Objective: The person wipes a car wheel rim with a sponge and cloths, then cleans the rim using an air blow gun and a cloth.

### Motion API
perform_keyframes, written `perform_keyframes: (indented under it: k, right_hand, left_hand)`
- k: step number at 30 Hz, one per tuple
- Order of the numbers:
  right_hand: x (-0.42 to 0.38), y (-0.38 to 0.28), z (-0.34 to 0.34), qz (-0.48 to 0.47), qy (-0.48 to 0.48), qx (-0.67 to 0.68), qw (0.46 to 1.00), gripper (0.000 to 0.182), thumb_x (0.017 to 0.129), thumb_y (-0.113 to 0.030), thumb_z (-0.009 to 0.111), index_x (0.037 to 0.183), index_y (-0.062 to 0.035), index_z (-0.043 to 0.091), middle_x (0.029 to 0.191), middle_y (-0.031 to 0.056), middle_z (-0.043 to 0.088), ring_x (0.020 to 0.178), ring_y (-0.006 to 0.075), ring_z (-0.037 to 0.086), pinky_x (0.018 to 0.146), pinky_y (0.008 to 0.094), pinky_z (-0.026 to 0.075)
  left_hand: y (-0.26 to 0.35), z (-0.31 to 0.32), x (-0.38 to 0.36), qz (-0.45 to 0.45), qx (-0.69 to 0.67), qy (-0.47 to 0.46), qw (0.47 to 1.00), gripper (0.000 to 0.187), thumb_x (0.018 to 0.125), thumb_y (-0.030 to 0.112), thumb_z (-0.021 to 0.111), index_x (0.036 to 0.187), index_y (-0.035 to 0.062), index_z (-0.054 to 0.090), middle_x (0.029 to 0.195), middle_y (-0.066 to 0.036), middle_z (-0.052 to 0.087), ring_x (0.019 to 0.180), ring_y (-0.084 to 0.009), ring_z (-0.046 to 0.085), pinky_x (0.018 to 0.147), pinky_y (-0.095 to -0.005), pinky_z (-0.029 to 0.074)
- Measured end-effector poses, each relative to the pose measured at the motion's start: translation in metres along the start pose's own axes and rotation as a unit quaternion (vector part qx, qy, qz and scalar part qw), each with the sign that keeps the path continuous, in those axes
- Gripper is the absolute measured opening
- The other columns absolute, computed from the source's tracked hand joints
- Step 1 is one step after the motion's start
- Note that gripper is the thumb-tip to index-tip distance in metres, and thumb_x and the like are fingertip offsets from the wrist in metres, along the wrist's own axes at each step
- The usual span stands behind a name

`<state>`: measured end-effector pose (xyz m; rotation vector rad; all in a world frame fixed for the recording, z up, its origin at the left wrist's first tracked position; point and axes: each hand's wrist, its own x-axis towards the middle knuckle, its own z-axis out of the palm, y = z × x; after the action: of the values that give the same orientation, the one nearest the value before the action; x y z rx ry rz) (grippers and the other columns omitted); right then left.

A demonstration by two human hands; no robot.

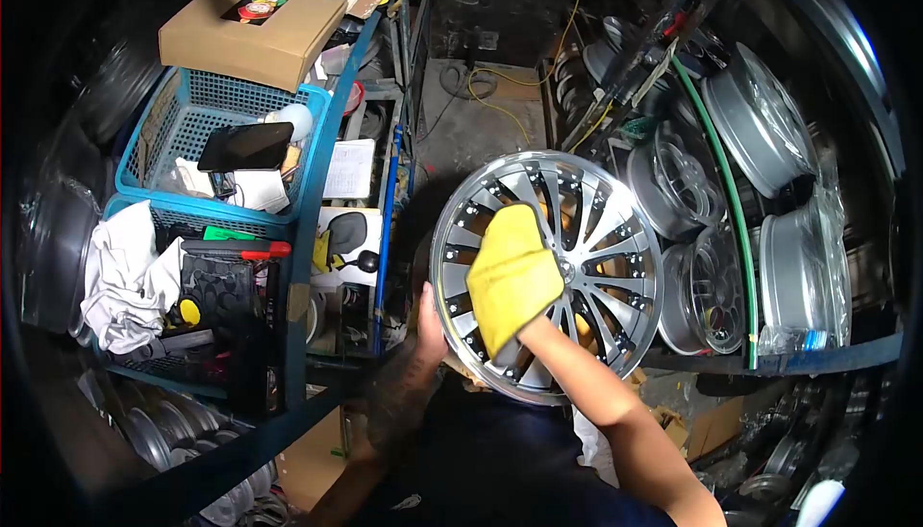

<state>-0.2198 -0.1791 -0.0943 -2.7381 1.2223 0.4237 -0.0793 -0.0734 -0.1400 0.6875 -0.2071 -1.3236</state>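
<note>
A silver and black multi-spoke wheel rim (580,224) faces up in front of my body, with small studs around its spokes. My left hand (430,327) grips its outer lip at the lower left, fingers partly hidden behind the edge. Over the left spokes, my right hand (514,287) is covered by a yellow cloth (510,282) with grey edging. The cloth lies against the face of the rim, and my fingers are hidden under it. What supports the rim from below is mostly out of sight.
To the left, blue plastic baskets (154,157) hold a black phone (246,147), a white rag (130,277) and tools. A cardboard box (252,32) rests above them. More rims (760,123) fill the rack at right, behind a green bar (716,133). A yellow cable (500,109) crosses the floor.
</note>
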Motion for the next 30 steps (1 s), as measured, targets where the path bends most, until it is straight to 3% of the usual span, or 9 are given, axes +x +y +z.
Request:
perform_keyframes:
  k: [4, 9, 12, 16, 18, 20, 23, 25, 30]
  right_hand:
    - [0.035, -0.014, -0.028, 0.000, -0.092, 0.033, 0.995, 0.057, 0.104, -0.039, 0.046, 0.157, -0.0180, 0.042, 0.164, 0.0132, 0.036, 0.154, 0.0290, 0.030, 0.126, 0.0467, 0.021]
    - [0.011, -0.033, 0.025, -0.061, 0.053, -0.099, 0.992, 0.058, 0.104, -0.040, 0.046, 0.158, -0.0183, 0.041, 0.165, 0.0128, 0.034, 0.154, 0.0288, 0.029, 0.126, 0.0468, 0.020]
    - [0.041, -0.028, -0.025, -0.011, -0.169, 0.100, 0.980, 0.064, 0.105, -0.049, 0.040, 0.162, -0.0206, 0.034, 0.171, 0.0077, 0.022, 0.157, 0.0283, 0.022, 0.128, 0.0502, 0.011]
    - [0.000, -0.048, 0.022, -0.044, 0.003, -0.099, 0.994, 0.063, 0.105, -0.047, 0.039, 0.163, -0.0221, 0.032, 0.171, 0.0015, 0.025, 0.158, 0.0280, 0.020, 0.128, 0.0513, 0.009]
    - [0.033, -0.020, 0.108, -0.085, 0.073, -0.485, 0.868, 0.063, 0.105, -0.049, 0.040, 0.162, -0.0226, 0.034, 0.171, 0.0015, 0.026, 0.158, 0.0273, 0.020, 0.128, 0.0511, 0.009]
    - [0.032, -0.025, -0.021, -0.069, -0.134, -0.075, 0.986, 0.063, 0.103, -0.049, 0.044, 0.160, -0.0235, 0.039, 0.169, 0.0020, 0.030, 0.157, 0.0234, 0.024, 0.128, 0.0485, 0.013]
    - [0.031, -0.040, -0.021, 0.001, -0.109, 0.061, 0.992, 0.058, 0.103, -0.041, 0.047, 0.157, -0.0203, 0.044, 0.166, 0.0044, 0.037, 0.154, 0.0198, 0.031, 0.127, 0.0397, 0.021]
    - [-0.009, -0.044, 0.016, -0.098, 0.050, -0.165, 0.980, 0.054, 0.103, -0.036, 0.048, 0.154, -0.0177, 0.049, 0.163, 0.0040, 0.042, 0.152, 0.0225, 0.036, 0.125, 0.0387, 0.024]
    - [0.033, -0.004, 0.002, -0.113, -0.024, 0.050, 0.992, 0.048, 0.100, -0.039, 0.054, 0.143, -0.0173, 0.061, 0.152, 0.0062, 0.055, 0.142, 0.0244, 0.048, 0.119, 0.0379, 0.035]
  left_hand:
    - [-0.013, -0.003, 0.003, -0.027, -0.064, -0.001, 0.998, 0.067, 0.109, 0.055, 0.029, 0.145, 0.0042, 0.052, 0.141, -0.013, 0.061, 0.131, -0.0275, 0.058, 0.114, -0.0425, 0.043]
    - [-0.024, -0.018, 0.018, -0.060, -0.051, 0.034, 0.996, 0.069, 0.109, 0.058, 0.028, 0.146, 0.0040, 0.051, 0.143, -0.013, 0.060, 0.131, -0.0279, 0.058, 0.115, -0.0426, 0.043]
    - [-0.025, -0.020, 0.005, -0.104, -0.015, 0.082, 0.991, 0.074, 0.107, 0.061, 0.028, 0.149, 0.0037, 0.049, 0.148, -0.014, 0.056, 0.134, -0.0288, 0.056, 0.115, -0.0430, 0.042]
    - [-0.036, -0.037, 0.004, -0.076, 0.009, 0.102, 0.992, 0.076, 0.106, 0.063, 0.029, 0.149, 0.0038, 0.049, 0.148, -0.015, 0.056, 0.135, -0.0288, 0.055, 0.115, -0.0434, 0.042]
    - [-0.044, -0.048, -0.004, -0.080, -0.013, 0.113, 0.990, 0.079, 0.105, 0.066, 0.029, 0.150, 0.0040, 0.047, 0.148, -0.015, 0.056, 0.135, -0.0286, 0.055, 0.115, -0.0434, 0.042]
    - [-0.034, -0.026, -0.017, -0.100, -0.026, 0.123, 0.987, 0.080, 0.105, 0.068, 0.029, 0.152, 0.0049, 0.045, 0.150, -0.014, 0.054, 0.135, -0.0292, 0.055, 0.115, -0.0433, 0.042]
    - [-0.006, 0.014, -0.022, -0.115, -0.036, 0.065, 0.990, 0.068, 0.110, 0.058, 0.027, 0.156, 0.0086, 0.039, 0.156, -0.012, 0.047, 0.143, -0.0262, 0.046, 0.120, -0.0421, 0.036]
    - [-0.008, 0.013, -0.024, -0.122, -0.025, 0.075, 0.989, 0.072, 0.109, 0.060, 0.025, 0.157, 0.0087, 0.037, 0.158, -0.012, 0.045, 0.145, -0.0260, 0.045, 0.121, -0.0427, 0.035]
    - [-0.017, 0.012, -0.031, -0.105, -0.006, 0.108, 0.989, 0.068, 0.110, 0.058, 0.024, 0.154, 0.0087, 0.041, 0.152, -0.011, 0.051, 0.138, -0.0239, 0.051, 0.117, -0.0411, 0.040]
